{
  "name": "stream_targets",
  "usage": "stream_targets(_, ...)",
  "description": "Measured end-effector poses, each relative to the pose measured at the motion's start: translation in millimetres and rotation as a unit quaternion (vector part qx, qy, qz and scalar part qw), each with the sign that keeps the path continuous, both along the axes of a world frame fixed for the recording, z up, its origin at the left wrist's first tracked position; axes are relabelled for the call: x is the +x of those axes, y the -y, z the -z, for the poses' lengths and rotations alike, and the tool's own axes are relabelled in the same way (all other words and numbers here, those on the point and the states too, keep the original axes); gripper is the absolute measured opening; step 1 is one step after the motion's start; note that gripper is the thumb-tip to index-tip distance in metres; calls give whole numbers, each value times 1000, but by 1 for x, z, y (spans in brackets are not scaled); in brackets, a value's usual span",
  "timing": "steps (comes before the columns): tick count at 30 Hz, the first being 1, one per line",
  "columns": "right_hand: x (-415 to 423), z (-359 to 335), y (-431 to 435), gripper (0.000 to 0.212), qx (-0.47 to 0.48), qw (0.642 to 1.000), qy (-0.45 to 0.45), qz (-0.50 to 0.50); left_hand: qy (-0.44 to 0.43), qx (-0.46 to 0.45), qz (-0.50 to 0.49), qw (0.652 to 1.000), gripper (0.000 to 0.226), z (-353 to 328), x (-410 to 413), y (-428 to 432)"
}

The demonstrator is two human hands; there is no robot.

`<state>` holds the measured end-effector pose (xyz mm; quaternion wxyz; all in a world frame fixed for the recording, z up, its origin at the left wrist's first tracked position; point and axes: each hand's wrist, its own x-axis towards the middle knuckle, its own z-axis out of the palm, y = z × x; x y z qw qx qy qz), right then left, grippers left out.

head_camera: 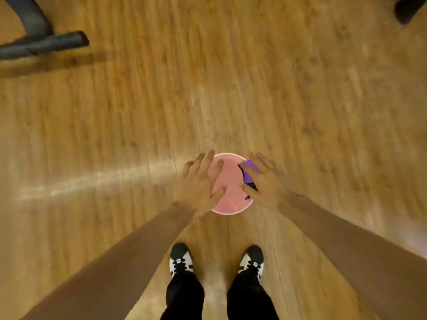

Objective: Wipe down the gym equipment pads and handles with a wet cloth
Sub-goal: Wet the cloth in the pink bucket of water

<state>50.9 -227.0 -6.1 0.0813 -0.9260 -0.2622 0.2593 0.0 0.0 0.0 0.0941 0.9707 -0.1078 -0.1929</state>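
A pink round bucket (228, 192) stands on the wooden floor just ahead of my feet. My left hand (199, 183) hovers over its left rim with fingers spread and straight, holding nothing. My right hand (265, 181) is over the right rim, and a purple cloth (248, 174) with a dark edge lies under its fingers and thumb. The view is blurred, so I cannot tell how firmly the cloth is held.
Black metal legs of a gym machine (39, 42) lie on the floor at the far left. Another dark part of equipment (406, 8) shows at the top right corner. My two black-and-white shoes (181, 259) stand just behind the bucket.
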Motion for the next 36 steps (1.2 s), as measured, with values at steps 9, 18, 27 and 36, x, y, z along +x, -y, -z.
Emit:
stream_targets(9,46,185,59,76,92,945,127,-287,82,10,102,991,84,201,9,20)
stream_targets(18,50,248,64,71,166,908,148,-355,122,35,132,983,88,253,39,15)
stream_targets(27,45,259,47,67,207,895,183,-350,86,6,117,989,90,245,41,13)
stream_targets(36,28,229,28,67,244,919,234,-205,-3,29,116,993,90,182,37,-6)
